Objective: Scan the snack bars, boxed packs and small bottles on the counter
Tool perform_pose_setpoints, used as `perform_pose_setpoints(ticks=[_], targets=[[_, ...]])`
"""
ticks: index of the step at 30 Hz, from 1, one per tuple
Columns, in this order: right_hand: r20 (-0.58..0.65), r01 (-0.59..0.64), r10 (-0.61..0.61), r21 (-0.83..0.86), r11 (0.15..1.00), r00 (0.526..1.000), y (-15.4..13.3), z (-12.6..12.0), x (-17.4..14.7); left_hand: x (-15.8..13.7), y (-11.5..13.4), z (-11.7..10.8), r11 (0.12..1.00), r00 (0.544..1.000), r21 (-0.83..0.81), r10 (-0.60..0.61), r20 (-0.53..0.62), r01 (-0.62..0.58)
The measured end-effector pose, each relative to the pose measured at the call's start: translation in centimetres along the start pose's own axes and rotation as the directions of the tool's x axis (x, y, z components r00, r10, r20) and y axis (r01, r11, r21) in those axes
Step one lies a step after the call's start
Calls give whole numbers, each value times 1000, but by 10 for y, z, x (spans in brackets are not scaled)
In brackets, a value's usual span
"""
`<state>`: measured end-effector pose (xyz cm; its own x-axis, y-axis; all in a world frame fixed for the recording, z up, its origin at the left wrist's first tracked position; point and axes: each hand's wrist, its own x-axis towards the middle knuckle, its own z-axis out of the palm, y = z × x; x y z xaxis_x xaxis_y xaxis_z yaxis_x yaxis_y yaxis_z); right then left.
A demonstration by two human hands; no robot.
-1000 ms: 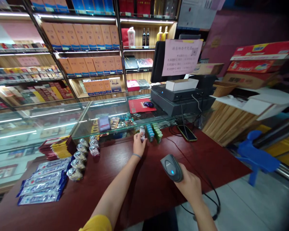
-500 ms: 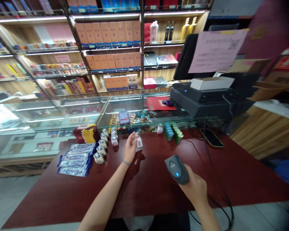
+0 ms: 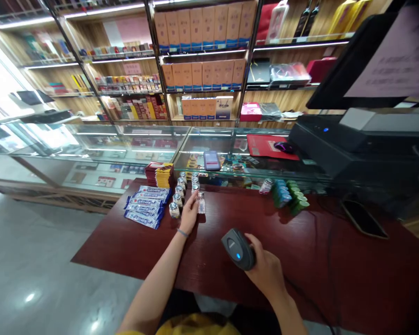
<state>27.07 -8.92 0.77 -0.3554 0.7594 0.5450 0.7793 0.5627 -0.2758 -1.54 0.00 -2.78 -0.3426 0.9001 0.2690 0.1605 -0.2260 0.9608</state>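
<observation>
My left hand (image 3: 189,215) is closed around the side of a small clear bottle (image 3: 201,205) with a pale label, upright at the near end of a short row of silver-capped bottles (image 3: 195,180). Its fingers partly hide the bottle's left side. To the left runs a second row of silver-capped jars (image 3: 178,200). My right hand (image 3: 267,267) grips a dark grey barcode scanner (image 3: 238,250) with a lit blue light, held above the tabletop and pointing away from me towards the left.
On the dark red table (image 3: 230,288) lie blue-and-white packets (image 3: 146,206), stacked red and yellow packs (image 3: 159,174), blue rolls (image 3: 281,193), green rolls (image 3: 296,196), one more small bottle (image 3: 266,186) and a phone (image 3: 364,218). Behind are a glass counter (image 3: 132,139), a monitor (image 3: 352,56) and a mouse (image 3: 283,147).
The view has turned left. My left hand has brought the clear bottle leftwards, up to the short bottle row. The scanner in my right hand has shifted left, nearer to my left hand.
</observation>
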Motion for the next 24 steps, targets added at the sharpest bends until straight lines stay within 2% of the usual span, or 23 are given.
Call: perform_pose_setpoints(ticks=[6, 9, 12, 15, 18, 20, 24], targets=[[43, 121, -123, 40, 992, 992, -6, -7, 8, 1, 9, 0, 1000, 999, -17, -10, 34, 11], [65, 114, -118, 58, 992, 991, -6, -11, 11, 1, 10, -1, 1000, 999, -30, 0, 40, 1], [38, 105, -106, 14, 994, 994, -6, -11, 11, 1, 9, 1, 1000, 1000, -22, -11, 14, 11], [5, 106, -106, -37, 994, 994, -5, -10, 10, -2, 12, 2, 1000, 998, 18, 27, -62, -26], [-7, 113, -113, -47, 993, 994, -4, -11, 11, -6, 18, 2, 974, 978, 185, 154, -141, -127], [-17, 114, -115, -38, 993, 993, -4, -11, 12, -10, 21, 2, 919, 956, 346, 252, -151, -188], [-38, 116, -117, -28, 993, 992, -2, -12, 13, -13, 20, 2, 823, 928, 526, 341, -151, -216]])
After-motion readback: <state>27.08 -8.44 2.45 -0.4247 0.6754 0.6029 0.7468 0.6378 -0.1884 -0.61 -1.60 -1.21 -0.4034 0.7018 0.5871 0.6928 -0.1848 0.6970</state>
